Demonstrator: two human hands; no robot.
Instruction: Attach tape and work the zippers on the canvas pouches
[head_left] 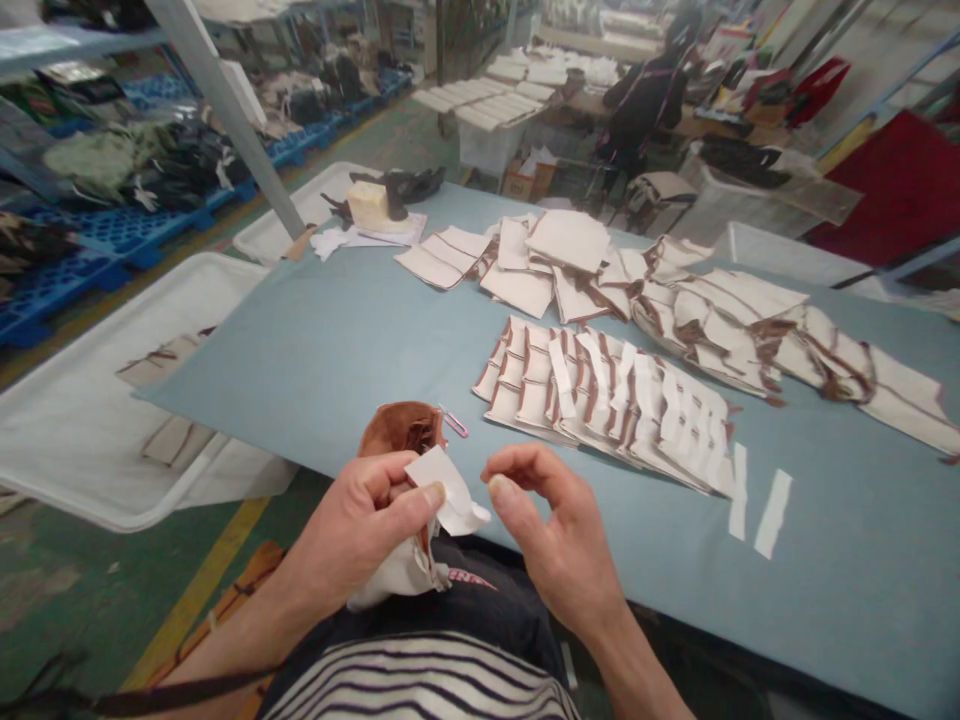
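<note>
My left hand (382,520) is closed, its thumb pressing on a small white piece of paper or cloth (442,485) whose lower right corner curls up. Behind and below that piece is a cream fabric pouch with brown trim (394,578); its brown open end (397,425) rests against the table edge. How far my fingers grip the pouch is hidden. Just right of the white piece, my right hand (559,530) has thumb and forefinger tips drawn together; whatever is between them is too small to tell. A small pink tool (454,420) lies beyond the pouch.
On the blue-green table (322,330) lies a row of overlapping cream panels (525,400) with white strips on top. Two loose strips (772,512) lie to the right. More brown-edged pieces (570,240) are heaped behind. A white bin (150,510) stands left; a person (649,100) is farther back.
</note>
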